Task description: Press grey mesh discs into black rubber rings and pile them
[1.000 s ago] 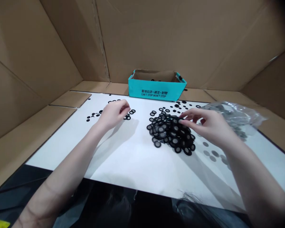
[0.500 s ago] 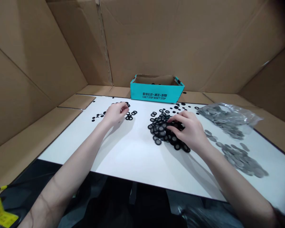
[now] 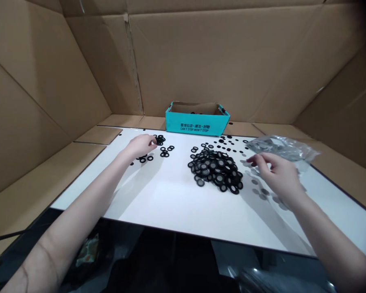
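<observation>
1. White tabletop (image 3: 177, 195): supports all items below.
2. Teal box (image 3: 197, 123): upright, far edge.
3. Clear bag (image 3: 285, 147): far right.
4. Pile of black rings (image 3: 215, 167): between the hands, grey centres visible.
5. Right hand (image 3: 279, 173): above grey discs (image 3: 255, 182); fingers bent, tip contact indeterminable.
6. Left hand (image 3: 139, 146): beside ring cluster (image 3: 160, 140); fingers curled, grip indeterminable.

left forearm (image 3: 88, 195) reaches over near edge of table (image 3: 171, 207) toward far left corner; left hand (image 3: 140, 146) palm down, fingers curled. right forearm (image 3: 326, 228) slants in from near right corner; right hand (image 3: 280, 174) bent inward, fingers curled, thumb near fingertips.
</observation>
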### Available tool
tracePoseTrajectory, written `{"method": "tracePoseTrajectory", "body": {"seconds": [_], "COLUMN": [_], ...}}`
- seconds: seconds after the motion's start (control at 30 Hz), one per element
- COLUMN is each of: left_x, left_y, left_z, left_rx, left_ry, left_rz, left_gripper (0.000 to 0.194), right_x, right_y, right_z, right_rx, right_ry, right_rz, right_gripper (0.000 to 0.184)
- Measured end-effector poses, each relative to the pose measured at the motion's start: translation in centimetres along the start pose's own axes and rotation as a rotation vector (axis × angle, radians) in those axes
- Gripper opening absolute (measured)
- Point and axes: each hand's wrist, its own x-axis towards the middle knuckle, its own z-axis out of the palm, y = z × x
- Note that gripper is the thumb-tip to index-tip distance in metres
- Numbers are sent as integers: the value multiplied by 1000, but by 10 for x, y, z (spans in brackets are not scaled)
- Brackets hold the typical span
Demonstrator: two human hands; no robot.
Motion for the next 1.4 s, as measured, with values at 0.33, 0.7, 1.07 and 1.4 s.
{"method": "tracePoseTrajectory", "body": {"seconds": [0.33,0.7,1.07,1.4], "left_x": [-19,-12,-8,9], "left_y": [-48,-60,-31,12], "left_z": [1,4,-5,-2], "left_rx": [44,-134,-365,-846], "left_ry": [-162,-65,114,232], "left_rz": [-71,-42,-39,10], "left_gripper": [44,34,31,28], "right_x": [-29,-32,-18,18], "right_y": [63,76,75,24], "right_z": [-20,-8,-12,-6], "right_rx": [-327,-263,-118,205], "right_ry": [-17,0,48,384], "right_rz": [14,187,310,298], "right_gripper": [20,16,13,2]}}
